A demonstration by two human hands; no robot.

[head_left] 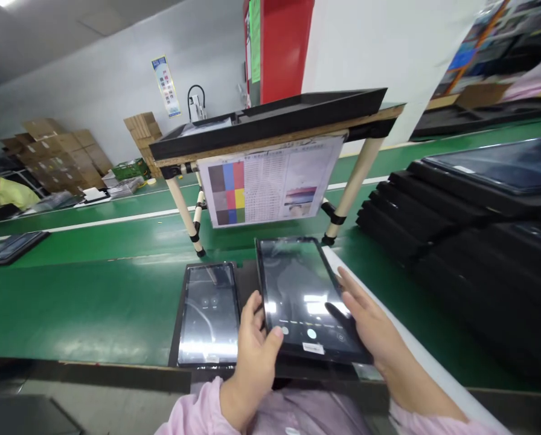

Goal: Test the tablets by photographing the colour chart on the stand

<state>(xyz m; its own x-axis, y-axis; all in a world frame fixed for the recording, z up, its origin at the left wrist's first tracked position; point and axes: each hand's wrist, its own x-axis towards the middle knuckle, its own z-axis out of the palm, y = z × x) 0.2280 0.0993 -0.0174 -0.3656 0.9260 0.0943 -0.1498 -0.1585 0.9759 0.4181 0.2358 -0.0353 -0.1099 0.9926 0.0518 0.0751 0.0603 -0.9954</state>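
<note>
I hold a black tablet [300,290] tilted up in front of me, its screen lit with a camera-style display. My left hand [255,347] grips its lower left edge, with the thumb on the glass. My right hand [365,323] lies against the right edge, fingers stretched over the screen. A second tablet [209,314] rests in a black tray just left of it. Ahead, a printed colour test chart [268,181] hangs from a small stand [275,124].
A green conveyor belt [93,290] runs across in front. Stacks of black trays [456,223] fill the right side. Another tablet [12,246] lies far left. Cardboard boxes [57,151] and a person in yellow [5,192] are at the back left.
</note>
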